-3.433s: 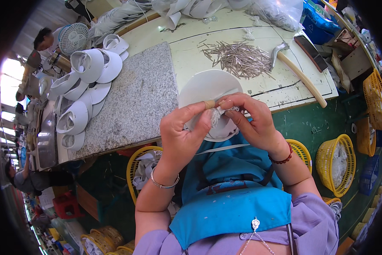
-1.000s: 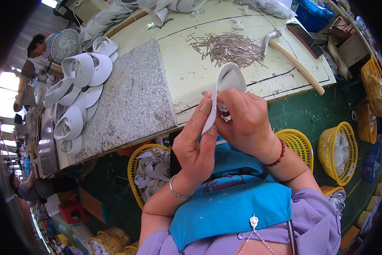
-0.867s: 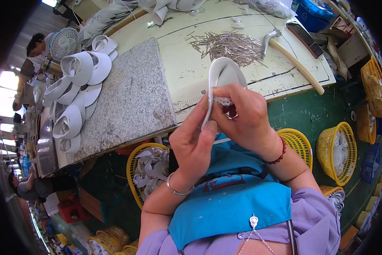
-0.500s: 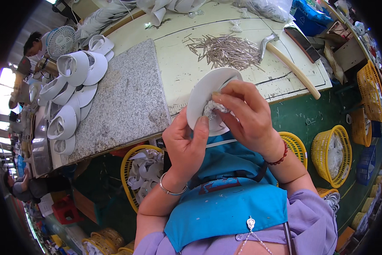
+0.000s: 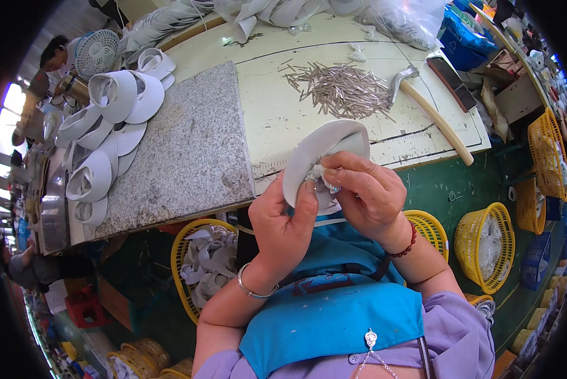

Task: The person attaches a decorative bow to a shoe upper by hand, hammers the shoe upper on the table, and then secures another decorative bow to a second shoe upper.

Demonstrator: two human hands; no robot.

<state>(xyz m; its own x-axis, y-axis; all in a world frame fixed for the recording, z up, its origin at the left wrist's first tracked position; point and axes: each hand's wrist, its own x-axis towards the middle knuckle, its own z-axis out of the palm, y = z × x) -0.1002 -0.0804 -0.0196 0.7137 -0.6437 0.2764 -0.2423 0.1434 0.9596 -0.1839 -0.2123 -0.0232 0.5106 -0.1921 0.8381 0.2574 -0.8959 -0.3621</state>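
Note:
My left hand point(image 5: 283, 218) grips a white curved, visor-shaped piece point(image 5: 304, 155) by its lower left edge, thumb pressed on the inner side. The piece is tilted, held in front of me near the table's edge. Inside its hollow sits a small silvery-white crumpled cluster point(image 5: 318, 174); I cannot make out its exact kind. Thumb and fingers of my right hand point(image 5: 369, 192) are closed in a pinch on this cluster, hiding part of it. A narrow white strip hangs below the piece, between my hands.
Left on the table lies a speckled stone slab point(image 5: 189, 139), with overlapping white visor-shaped pieces point(image 5: 113, 95) along it. Beyond my hands are a heap of thin metal strips point(image 5: 340, 88), a hammer point(image 5: 438, 117) and a dark phone-like slab point(image 5: 451, 82). Yellow baskets point(image 5: 485, 246) stand below.
My view has shifted slightly. Both hands and the white piece sit a little lower and further right in the picture. My right fingers have moved closer in on the silvery cluster.

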